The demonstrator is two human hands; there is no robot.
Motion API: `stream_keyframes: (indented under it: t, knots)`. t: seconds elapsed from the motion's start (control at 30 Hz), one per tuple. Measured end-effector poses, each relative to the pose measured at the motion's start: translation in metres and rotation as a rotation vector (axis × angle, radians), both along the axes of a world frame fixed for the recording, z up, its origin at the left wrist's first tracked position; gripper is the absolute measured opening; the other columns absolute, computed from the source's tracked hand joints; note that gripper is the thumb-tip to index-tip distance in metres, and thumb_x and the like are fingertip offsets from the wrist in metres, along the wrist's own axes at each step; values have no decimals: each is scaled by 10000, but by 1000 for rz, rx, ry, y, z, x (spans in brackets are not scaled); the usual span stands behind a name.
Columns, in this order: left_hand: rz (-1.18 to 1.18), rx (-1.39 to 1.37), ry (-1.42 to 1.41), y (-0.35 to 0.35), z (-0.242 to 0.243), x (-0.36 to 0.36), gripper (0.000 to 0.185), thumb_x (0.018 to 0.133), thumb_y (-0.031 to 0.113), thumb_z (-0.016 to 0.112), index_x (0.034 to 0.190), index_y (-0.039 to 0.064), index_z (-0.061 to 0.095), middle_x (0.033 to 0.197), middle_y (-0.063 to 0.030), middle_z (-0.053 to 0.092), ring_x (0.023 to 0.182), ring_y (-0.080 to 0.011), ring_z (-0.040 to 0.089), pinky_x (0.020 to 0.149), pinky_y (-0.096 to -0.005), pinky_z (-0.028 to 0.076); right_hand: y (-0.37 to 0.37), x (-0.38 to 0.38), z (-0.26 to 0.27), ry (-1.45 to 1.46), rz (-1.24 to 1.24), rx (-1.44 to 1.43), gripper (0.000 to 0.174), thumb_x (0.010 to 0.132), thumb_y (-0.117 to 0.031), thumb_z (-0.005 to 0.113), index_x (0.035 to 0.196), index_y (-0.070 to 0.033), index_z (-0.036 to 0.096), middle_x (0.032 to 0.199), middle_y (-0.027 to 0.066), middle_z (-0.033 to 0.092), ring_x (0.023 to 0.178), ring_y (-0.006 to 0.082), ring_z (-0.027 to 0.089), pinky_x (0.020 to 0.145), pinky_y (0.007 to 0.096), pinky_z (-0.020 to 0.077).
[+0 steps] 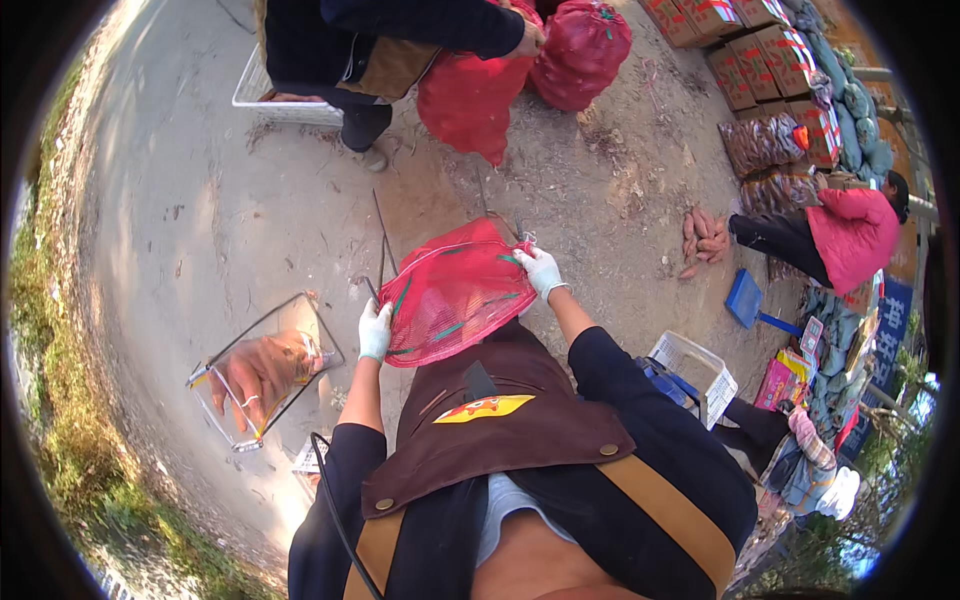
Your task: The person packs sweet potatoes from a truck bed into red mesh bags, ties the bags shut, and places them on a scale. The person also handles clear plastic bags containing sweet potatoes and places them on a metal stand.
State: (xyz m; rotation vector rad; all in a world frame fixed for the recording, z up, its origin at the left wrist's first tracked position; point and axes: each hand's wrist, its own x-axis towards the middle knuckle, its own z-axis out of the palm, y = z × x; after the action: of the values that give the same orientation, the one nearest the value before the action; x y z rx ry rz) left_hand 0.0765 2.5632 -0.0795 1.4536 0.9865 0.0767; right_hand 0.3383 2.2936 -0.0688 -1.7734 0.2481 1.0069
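Note:
A red mesh bag [457, 289] with green stripes spreads wide in front of my waist. Its left rim is gripped by my left hand [374, 330] in a white glove. My right hand [538, 271], gloved too, pinches the opposite edge near a drawstring. Thin dark metal rods [383, 232] stick out beyond the bag; how they join beneath it is hidden. No contents can be made out through the mesh.
Left, a metal frame [319, 322] holds a clear bag of sweet potatoes [259, 375]. Ahead, a person [420, 37] handles full red mesh sacks [581, 56] near a white crate [292, 112]. Right are loose sweet potatoes [705, 236], a blue platform scale [744, 298] and another person [851, 232].

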Motion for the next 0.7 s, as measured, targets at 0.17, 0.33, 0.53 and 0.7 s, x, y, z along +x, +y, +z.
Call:
stream_keyframes:
  t: [0.17, 0.33, 0.53, 0.7]
  knots:
    - [-226, 26, 7, -17, 41, 58, 227, 908, 129, 561, 1043, -52, 581, 880, -59, 618, 770, -115, 544, 707, -279, 462, -64, 3, 32, -128, -96, -60, 441, 855, -332, 665, 1119, 20, 637, 916, 102, 689, 819, 160, 623, 758, 309, 484]
    - [-424, -104, -16, -67, 66, 139, 156, 912, 93, 554, 1008, -25, 592, 855, -23, 594, 743, -100, 520, 670, -248, 442, -149, 10, 65, -184, -234, -225, 598, 829, -448, 636, 1203, 16, 589, 1052, 238, 653, 976, 329, 640, 830, 377, 475]
    - [-654, -206, -85, -180, 94, 238, 193, 912, 78, 547, 1064, -37, 572, 883, -35, 602, 746, -99, 539, 676, -240, 452, -276, 6, 109, -265, -557, -236, 463, 838, -443, 613, 998, -11, 655, 963, 240, 646, 919, 385, 620, 795, 435, 464]
    - [-859, -247, -159, -291, 123, 326, 259, 909, 85, 554, 1119, -65, 535, 910, -40, 584, 773, -99, 528, 712, -247, 456, -385, 12, 147, -395, -802, -268, 451, 843, -453, 602, 936, -14, 649, 827, 211, 644, 788, 341, 632, 716, 426, 468]
